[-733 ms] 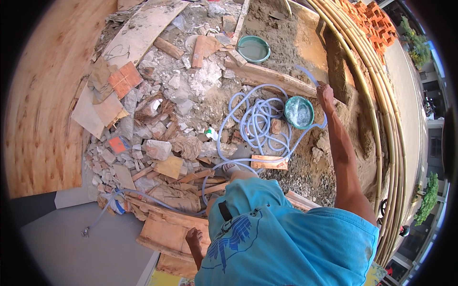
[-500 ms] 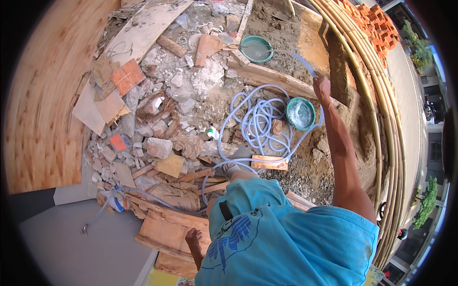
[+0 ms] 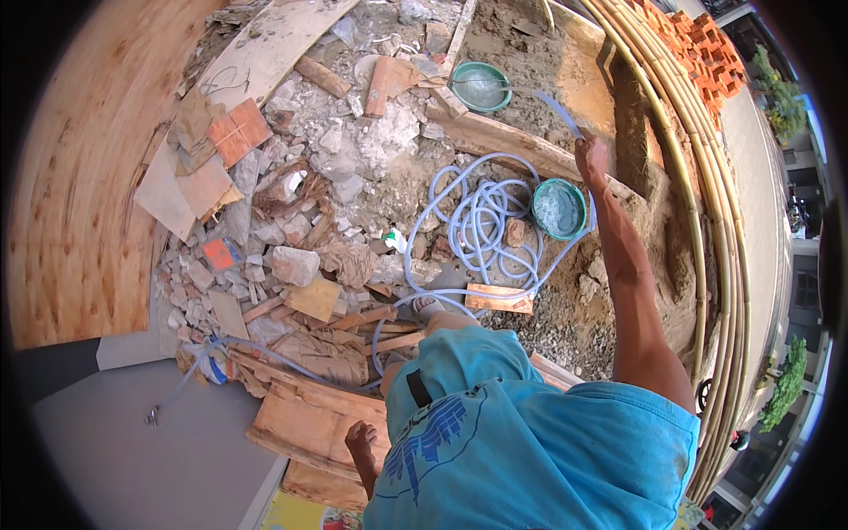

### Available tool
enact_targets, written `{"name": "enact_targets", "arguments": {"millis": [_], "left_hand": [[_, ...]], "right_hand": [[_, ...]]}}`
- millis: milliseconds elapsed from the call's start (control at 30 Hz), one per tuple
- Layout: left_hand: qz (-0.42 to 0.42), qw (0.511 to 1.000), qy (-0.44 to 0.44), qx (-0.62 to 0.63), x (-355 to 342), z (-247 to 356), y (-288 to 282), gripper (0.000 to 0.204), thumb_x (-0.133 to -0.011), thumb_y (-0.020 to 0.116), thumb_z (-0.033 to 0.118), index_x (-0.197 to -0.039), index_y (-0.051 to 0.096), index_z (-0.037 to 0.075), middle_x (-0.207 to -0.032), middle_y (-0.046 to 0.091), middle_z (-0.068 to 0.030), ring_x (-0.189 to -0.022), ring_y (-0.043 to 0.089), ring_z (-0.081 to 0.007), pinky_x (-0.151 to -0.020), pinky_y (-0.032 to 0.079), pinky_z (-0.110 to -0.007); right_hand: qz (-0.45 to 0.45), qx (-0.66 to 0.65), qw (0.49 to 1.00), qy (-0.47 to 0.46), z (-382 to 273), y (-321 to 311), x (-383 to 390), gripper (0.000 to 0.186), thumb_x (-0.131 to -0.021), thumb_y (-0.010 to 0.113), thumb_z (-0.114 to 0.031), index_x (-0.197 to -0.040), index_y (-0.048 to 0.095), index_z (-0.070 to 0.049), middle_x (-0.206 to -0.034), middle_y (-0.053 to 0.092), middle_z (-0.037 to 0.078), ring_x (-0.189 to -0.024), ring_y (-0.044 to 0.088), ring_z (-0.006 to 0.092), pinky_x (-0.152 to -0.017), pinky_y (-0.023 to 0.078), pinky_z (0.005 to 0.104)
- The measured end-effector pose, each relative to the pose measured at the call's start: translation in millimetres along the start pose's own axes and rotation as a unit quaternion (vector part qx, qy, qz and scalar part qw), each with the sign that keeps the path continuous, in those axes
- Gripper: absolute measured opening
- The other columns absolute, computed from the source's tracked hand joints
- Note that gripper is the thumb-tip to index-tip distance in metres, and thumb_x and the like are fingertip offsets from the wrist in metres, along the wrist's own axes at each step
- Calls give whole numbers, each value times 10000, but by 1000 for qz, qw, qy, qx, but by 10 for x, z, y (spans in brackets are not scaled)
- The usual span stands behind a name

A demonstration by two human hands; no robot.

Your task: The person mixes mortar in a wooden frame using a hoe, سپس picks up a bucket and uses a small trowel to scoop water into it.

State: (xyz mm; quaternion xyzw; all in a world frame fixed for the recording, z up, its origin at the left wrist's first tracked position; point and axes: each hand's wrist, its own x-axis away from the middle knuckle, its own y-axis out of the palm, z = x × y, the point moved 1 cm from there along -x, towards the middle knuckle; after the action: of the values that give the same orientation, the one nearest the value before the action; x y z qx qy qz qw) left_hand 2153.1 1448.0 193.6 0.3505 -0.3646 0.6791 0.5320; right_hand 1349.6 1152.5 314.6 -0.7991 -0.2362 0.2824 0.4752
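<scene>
My right hand (image 3: 592, 157), on the outstretched right arm, is closed around a translucent bluish hose (image 3: 558, 110) near its free end. A thin stream of water runs from that end toward a green basin (image 3: 480, 87), whose water looks churned and whitish. Just below my right hand stands a second green basin (image 3: 558, 209), also holding water. Loops of the same hose lie in a tangle on the ground beside it. My left hand (image 3: 360, 439) hangs low by my side above wooden boards, its fingers curled in with nothing visible in them.
Rubble (image 3: 296, 265), broken tiles and wood scraps cover the ground at left. A plank (image 3: 503, 141) edges the wet sandy bed. Bamboo poles (image 3: 720, 230) run along the right, with stacked orange bricks (image 3: 698, 49) beyond. A plywood sheet (image 3: 88, 177) stands far left.
The near basin's water has turned from frothy white to calmer, while the far basin's looks more stirred and whitish. My right hand has shifted slightly left, still gripping the hose.
</scene>
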Motion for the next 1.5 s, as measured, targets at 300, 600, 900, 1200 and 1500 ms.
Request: {"name": "enact_targets", "arguments": {"millis": [300, 600, 900, 1200, 1500], "left_hand": [[26, 1000, -8, 13, 125, -11, 60, 322, -816, 620, 116, -1100, 559, -23, -886, 628, -154, -774, 650, -244, -637, 542, -314], [19, 1000, 12, 11, 240, 56, 170, 329, -822, 643, 162, -1090, 565, -12, -886, 625, -147, -783, 651, -246, -631, 541, -314], [17, 1000, 23, -3, 227, 13, 138, 326, -847, 649, 216, -1078, 574, -2, -911, 638, -170, -802, 656, -269, -673, 547, -354], [-7, 999, 31, -8, 119, -97, 16, 368, -829, 676, 247, -1084, 571, 3, -932, 636, -175, -835, 654, -286, -702, 548, -381], [27, 999, 16, -22, 191, -42, 91, 355, -822, 668, 205, -1088, 567, -7, -928, 635, -169, -818, 657, -271, -677, 550, -354]], "right_hand": [[-11, 5, 1000, 28, -45, 66, 19, 366, -812, 491, -202, -1153, 623, -181, -895, 623, 250, -868, 609, 416, -767, 485, 471], [-8, -8, 1000, 2, -10, 138, 14, 370, -809, 499, -193, -1157, 621, -174, -891, 624, 249, -863, 616, 402, -754, 489, 463], [-18, -2, 999, 32, -49, 129, 37, 371, -817, 489, -181, -1165, 619, -178, -889, 622, 250, -838, 621, 400, -733, 489, 463], [0, 9, 1000, 27, -41, 183, 59, 397, -792, 493, -167, -1165, 623, -211, -866, 626, 242, -786, 628, 380, -705, 495, 446], [-21, 7, 999, 48, -53, 279, 67, 375, -813, 497, -183, -1167, 619, -209, -877, 626, 242, -823, 624, 384, -733, 491, 455]]}}
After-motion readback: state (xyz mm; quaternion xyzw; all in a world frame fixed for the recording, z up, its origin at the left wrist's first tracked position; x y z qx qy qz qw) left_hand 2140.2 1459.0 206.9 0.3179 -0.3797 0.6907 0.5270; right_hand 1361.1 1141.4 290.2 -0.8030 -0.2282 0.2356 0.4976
